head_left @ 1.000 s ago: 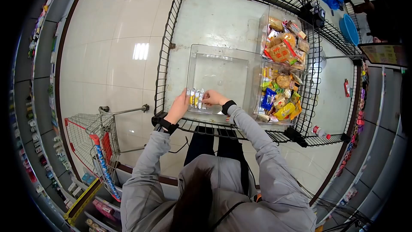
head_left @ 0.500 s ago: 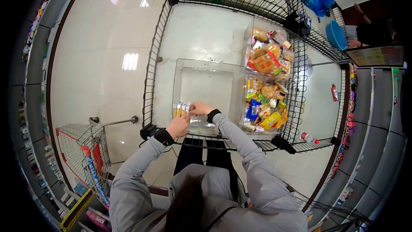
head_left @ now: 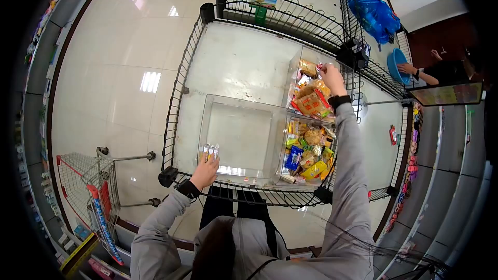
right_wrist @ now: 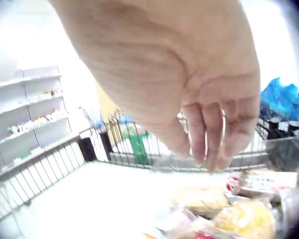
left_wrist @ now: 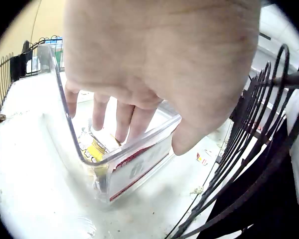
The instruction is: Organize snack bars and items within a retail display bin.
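Observation:
My left hand (head_left: 206,171) rests over the front wall of a wide clear bin (head_left: 241,132). In the left wrist view its fingers (left_wrist: 124,119) reach straight down inside, while the thumb stays outside. A short row of small yellow-and-white packets (head_left: 210,152) stands in the near left corner, right at those fingertips. My right hand (head_left: 332,79) is over the far clear bin (head_left: 292,80) of wrapped snacks, fingers loosely pointing down. Beneath it are an orange-red packaged biscuit (right_wrist: 246,219), a tan wrapped cake (right_wrist: 202,199) and a white-and-red box-shaped packet (right_wrist: 269,180).
A second snack bin (head_left: 282,163) stands nearer, with blue and yellow packets. Black wire railing (head_left: 179,88) rings the white surface. A shopping cart (head_left: 85,176) is on the floor at left. Far right are a blue bag (head_left: 373,15), a blue basin (head_left: 397,65) and another person's arm (head_left: 426,77).
My right hand has left the packets in the wide bin and moved up and right to the far snack bin. My left hand stays by the packets. The head view has shifted.

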A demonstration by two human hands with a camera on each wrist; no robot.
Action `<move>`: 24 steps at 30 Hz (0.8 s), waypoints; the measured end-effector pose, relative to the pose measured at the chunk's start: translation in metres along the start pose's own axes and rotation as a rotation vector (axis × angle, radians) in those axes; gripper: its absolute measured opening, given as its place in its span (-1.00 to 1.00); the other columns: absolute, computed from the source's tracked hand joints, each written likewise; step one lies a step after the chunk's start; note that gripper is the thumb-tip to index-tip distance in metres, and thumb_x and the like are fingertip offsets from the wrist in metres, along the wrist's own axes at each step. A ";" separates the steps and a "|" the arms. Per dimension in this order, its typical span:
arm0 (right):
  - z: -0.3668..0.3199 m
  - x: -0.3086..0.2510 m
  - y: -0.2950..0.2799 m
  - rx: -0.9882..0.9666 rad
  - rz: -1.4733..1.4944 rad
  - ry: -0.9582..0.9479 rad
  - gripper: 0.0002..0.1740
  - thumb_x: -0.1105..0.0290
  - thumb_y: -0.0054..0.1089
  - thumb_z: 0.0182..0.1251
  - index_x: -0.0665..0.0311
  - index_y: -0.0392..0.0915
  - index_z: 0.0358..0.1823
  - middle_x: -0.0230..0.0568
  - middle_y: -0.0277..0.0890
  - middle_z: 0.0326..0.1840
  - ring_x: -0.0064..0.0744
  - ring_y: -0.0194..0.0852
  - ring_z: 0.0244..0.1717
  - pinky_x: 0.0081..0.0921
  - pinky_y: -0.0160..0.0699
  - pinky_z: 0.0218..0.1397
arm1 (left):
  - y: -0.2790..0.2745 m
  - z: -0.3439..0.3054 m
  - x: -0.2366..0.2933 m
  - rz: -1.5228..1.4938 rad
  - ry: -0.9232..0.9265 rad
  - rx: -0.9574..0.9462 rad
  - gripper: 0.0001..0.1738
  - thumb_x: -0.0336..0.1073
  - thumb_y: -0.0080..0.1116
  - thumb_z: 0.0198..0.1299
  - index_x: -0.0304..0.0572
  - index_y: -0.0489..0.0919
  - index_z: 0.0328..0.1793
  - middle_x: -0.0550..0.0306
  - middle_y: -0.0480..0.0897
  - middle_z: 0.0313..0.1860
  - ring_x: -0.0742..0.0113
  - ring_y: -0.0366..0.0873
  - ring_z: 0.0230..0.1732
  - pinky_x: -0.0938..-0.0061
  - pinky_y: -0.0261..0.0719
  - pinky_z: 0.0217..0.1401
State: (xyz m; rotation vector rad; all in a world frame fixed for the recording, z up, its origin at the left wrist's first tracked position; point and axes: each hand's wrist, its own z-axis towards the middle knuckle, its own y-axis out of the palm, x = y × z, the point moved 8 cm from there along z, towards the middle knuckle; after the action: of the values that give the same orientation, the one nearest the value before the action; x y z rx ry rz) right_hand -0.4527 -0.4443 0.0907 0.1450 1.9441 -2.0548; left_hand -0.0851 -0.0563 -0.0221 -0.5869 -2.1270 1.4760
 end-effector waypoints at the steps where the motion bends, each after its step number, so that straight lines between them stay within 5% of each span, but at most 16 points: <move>1: 0.018 0.030 0.038 -0.085 -0.030 -0.020 -0.77 0.33 0.10 0.06 0.34 0.57 -0.34 0.10 0.56 -0.35 0.05 0.55 -0.25 -0.20 0.51 -0.18 | -0.003 0.000 0.001 0.000 -0.011 0.000 -0.43 -0.09 0.17 -0.03 -0.32 0.50 0.07 0.02 0.41 0.20 0.02 0.19 0.32 -0.05 -0.01 0.40; 3: 0.030 0.048 0.090 -0.405 0.036 -0.029 -0.75 0.37 0.13 0.01 0.33 0.60 -0.29 0.07 0.59 -0.32 -0.05 0.59 -0.22 -0.28 0.51 -0.12 | -0.005 0.001 0.001 0.010 -0.022 -0.018 -0.43 -0.11 0.19 -0.05 -0.32 0.49 0.08 0.02 0.41 0.19 0.02 0.19 0.33 -0.06 0.00 0.40; 9: 0.073 0.081 0.187 -0.546 0.279 0.097 -0.68 0.29 0.18 0.02 0.33 0.63 -0.23 -0.10 0.62 -0.37 -0.28 0.59 -0.34 -0.45 0.52 -0.25 | -0.006 0.005 0.000 -0.077 -0.072 0.028 -0.45 -0.18 0.24 -0.14 -0.29 0.47 0.02 0.06 0.42 0.13 0.00 0.22 0.27 -0.11 0.06 0.35; 10: 0.063 0.053 0.177 -0.628 0.254 0.117 -0.72 0.27 0.22 -0.09 0.35 0.64 -0.42 -0.02 0.61 -0.45 -0.19 0.60 -0.40 -0.36 0.54 -0.26 | -0.008 0.006 0.000 -0.076 -0.074 0.020 -0.45 -0.18 0.24 -0.14 -0.30 0.47 0.02 0.06 0.42 0.12 0.00 0.22 0.27 -0.11 0.06 0.35; 13: 0.049 0.034 0.169 -0.678 -0.024 0.325 -0.56 0.16 0.28 -0.17 0.35 0.63 -0.29 -0.05 0.63 -0.36 -0.19 0.63 -0.28 -0.38 0.54 -0.21 | -0.010 0.010 0.003 -0.051 -0.094 -0.011 -0.44 -0.18 0.24 -0.14 -0.31 0.47 0.02 0.04 0.42 0.12 0.00 0.21 0.28 -0.10 0.06 0.35; 16: 0.053 0.038 0.167 -0.431 -0.191 0.363 -0.52 0.16 0.29 -0.20 0.34 0.62 -0.24 -0.03 0.62 -0.28 -0.17 0.62 -0.20 -0.35 0.53 -0.15 | -0.011 0.013 0.001 -0.018 -0.113 -0.031 -0.44 -0.18 0.25 -0.14 -0.31 0.47 0.02 0.03 0.41 0.14 0.00 0.20 0.28 -0.10 0.06 0.35; 19: 0.059 0.090 0.230 -0.662 0.077 0.568 -0.54 0.19 0.27 -0.20 0.33 0.61 -0.23 -0.01 0.60 -0.19 -0.17 0.60 -0.13 -0.33 0.53 -0.09 | -0.011 0.011 0.002 -0.032 -0.118 -0.029 -0.45 -0.19 0.24 -0.14 -0.31 0.47 0.02 0.03 0.41 0.14 0.00 0.21 0.28 -0.08 0.06 0.35; 24: 0.069 0.121 0.245 -0.444 0.135 0.606 -0.61 0.27 0.35 -0.25 0.31 0.63 -0.32 -0.10 0.61 -0.17 -0.21 0.59 -0.11 -0.36 0.54 -0.05 | 0.000 0.010 -0.001 -0.025 -0.131 -0.017 -0.48 -0.23 0.22 -0.13 -0.30 0.47 0.01 0.02 0.40 0.17 -0.01 0.21 0.28 -0.06 0.11 0.32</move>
State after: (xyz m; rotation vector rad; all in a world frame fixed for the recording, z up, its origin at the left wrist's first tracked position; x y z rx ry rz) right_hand -0.4866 -0.5392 -0.1728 0.8487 2.5971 -1.5492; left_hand -0.0900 -0.0641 -0.0255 -0.4800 -2.2399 1.5217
